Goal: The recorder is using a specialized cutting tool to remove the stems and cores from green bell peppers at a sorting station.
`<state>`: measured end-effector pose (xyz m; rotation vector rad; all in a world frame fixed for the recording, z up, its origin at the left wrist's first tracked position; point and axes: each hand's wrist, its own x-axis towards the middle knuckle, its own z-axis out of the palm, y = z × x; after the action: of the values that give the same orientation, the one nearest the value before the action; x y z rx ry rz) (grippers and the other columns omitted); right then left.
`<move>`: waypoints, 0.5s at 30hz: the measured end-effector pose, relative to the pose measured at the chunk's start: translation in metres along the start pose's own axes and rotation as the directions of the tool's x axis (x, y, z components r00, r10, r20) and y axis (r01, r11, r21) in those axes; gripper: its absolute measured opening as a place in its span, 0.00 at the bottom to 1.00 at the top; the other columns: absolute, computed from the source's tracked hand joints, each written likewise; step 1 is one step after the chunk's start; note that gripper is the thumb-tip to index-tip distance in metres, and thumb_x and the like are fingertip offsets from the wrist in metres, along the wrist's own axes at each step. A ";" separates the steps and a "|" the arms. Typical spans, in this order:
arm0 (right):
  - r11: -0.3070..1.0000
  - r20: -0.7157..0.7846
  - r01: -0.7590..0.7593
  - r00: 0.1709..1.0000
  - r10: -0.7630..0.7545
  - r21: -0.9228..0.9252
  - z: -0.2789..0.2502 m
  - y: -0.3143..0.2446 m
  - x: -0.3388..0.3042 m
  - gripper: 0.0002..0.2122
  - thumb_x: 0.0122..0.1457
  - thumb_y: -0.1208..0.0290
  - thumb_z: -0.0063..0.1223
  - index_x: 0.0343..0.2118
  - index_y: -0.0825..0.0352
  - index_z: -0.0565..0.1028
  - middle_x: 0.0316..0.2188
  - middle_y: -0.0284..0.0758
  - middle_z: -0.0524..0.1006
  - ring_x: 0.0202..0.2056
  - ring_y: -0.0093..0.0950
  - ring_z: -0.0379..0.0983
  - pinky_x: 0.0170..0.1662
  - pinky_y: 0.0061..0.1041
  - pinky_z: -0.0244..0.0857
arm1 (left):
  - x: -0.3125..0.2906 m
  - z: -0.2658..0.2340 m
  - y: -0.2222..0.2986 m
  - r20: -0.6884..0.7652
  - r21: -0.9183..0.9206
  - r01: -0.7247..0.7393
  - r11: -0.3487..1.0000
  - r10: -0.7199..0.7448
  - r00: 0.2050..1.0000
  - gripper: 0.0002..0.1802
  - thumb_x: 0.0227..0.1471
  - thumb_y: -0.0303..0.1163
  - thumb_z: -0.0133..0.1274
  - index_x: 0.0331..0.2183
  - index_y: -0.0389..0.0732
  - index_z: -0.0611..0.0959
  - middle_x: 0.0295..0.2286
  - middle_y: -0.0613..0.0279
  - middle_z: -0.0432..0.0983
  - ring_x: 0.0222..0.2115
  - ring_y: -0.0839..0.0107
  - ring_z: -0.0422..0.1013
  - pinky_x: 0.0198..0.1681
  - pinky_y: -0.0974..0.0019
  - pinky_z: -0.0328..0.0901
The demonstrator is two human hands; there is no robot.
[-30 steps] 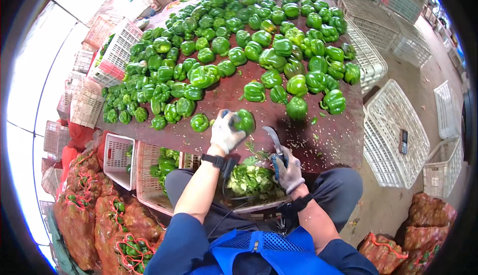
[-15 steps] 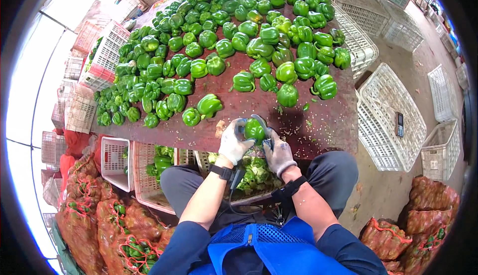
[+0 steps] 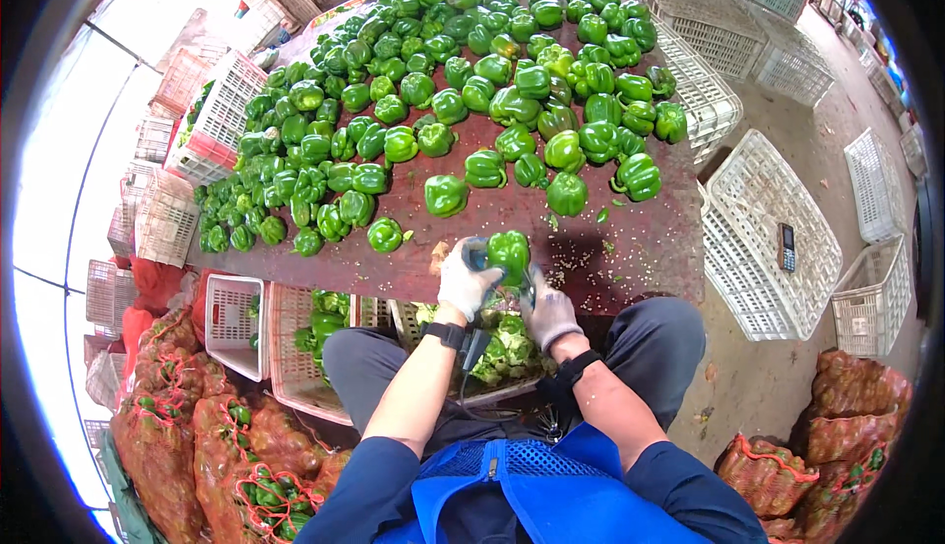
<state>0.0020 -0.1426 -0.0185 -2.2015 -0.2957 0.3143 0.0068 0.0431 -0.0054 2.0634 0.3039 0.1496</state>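
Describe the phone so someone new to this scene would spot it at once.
Start at the dark red table strewn with green peppers. Just off its right side stands a large whitish slatted crate; the phone lies on top of it. Its small, dark, oblong body stands out against the pale slats.

You have a phone (image 3: 787,248) on a white crate (image 3: 763,185). Beyond the phone you can see a crate stack (image 3: 709,27) — and to the phone's right, pale bins (image 3: 873,293). Nearer you than the phone sit mesh sacks (image 3: 847,416); far to its left — more bulging sacks (image 3: 157,446) and grimy crates (image 3: 164,224).
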 end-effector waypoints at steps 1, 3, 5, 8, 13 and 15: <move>0.998 0.059 -0.046 0.997 0.049 -0.049 0.000 0.000 -0.004 0.29 0.59 0.64 0.52 0.63 0.67 0.61 0.37 0.55 0.79 0.40 0.53 0.76 0.45 0.47 0.70 | 0.003 0.000 0.000 -0.020 0.004 0.010 1.000 -0.010 1.000 0.34 0.32 0.24 0.70 0.46 0.36 0.77 0.37 0.59 0.79 0.38 0.70 0.75 0.46 0.67 0.70; 0.991 0.109 -0.084 0.990 0.094 -0.100 -0.002 0.001 -0.005 0.28 0.58 0.64 0.52 0.62 0.65 0.63 0.38 0.56 0.78 0.40 0.53 0.75 0.45 0.48 0.69 | 0.009 -0.002 0.000 -0.043 0.007 0.013 1.000 -0.013 0.999 0.33 0.32 0.24 0.70 0.46 0.37 0.78 0.37 0.62 0.78 0.38 0.72 0.73 0.46 0.68 0.69; 0.995 0.108 -0.078 0.990 0.085 -0.066 -0.004 0.006 -0.006 0.28 0.59 0.63 0.51 0.63 0.64 0.63 0.37 0.57 0.78 0.40 0.54 0.75 0.45 0.49 0.69 | 0.010 -0.002 0.007 0.054 -0.015 0.020 1.000 -0.019 0.998 0.38 0.33 0.25 0.71 0.50 0.36 0.76 0.42 0.60 0.78 0.42 0.71 0.73 0.49 0.68 0.68; 0.999 0.070 -0.048 0.996 0.048 -0.004 -0.001 0.011 -0.006 0.25 0.59 0.62 0.50 0.59 0.63 0.68 0.37 0.54 0.78 0.41 0.54 0.75 0.45 0.48 0.69 | 0.012 0.012 0.005 0.020 0.201 -0.285 0.937 0.287 0.958 0.43 0.33 0.31 0.72 0.54 0.37 0.74 0.47 0.52 0.78 0.47 0.61 0.75 0.53 0.63 0.69; 0.996 0.070 -0.009 0.998 0.002 0.091 -0.011 0.013 -0.017 0.20 0.55 0.61 0.57 0.48 0.67 0.75 0.33 0.50 0.79 0.37 0.49 0.77 0.41 0.42 0.70 | 0.022 0.010 -0.018 -0.070 -0.216 0.052 0.975 -0.069 0.995 0.38 0.37 0.26 0.71 0.52 0.34 0.75 0.45 0.54 0.77 0.41 0.68 0.75 0.47 0.65 0.72; 0.975 0.058 0.022 0.998 -0.036 0.221 -0.026 -0.009 -0.026 0.20 0.52 0.61 0.64 0.45 0.67 0.76 0.31 0.47 0.80 0.35 0.43 0.79 0.41 0.38 0.71 | 0.024 -0.010 -0.047 -0.129 -0.460 0.121 0.880 -0.201 0.971 0.31 0.40 0.22 0.67 0.49 0.33 0.77 0.41 0.55 0.79 0.38 0.68 0.76 0.43 0.65 0.73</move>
<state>-0.0146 -0.1649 0.0073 -1.9705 -0.3110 0.3807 0.0206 0.0805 -0.0422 1.5580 0.4984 0.2725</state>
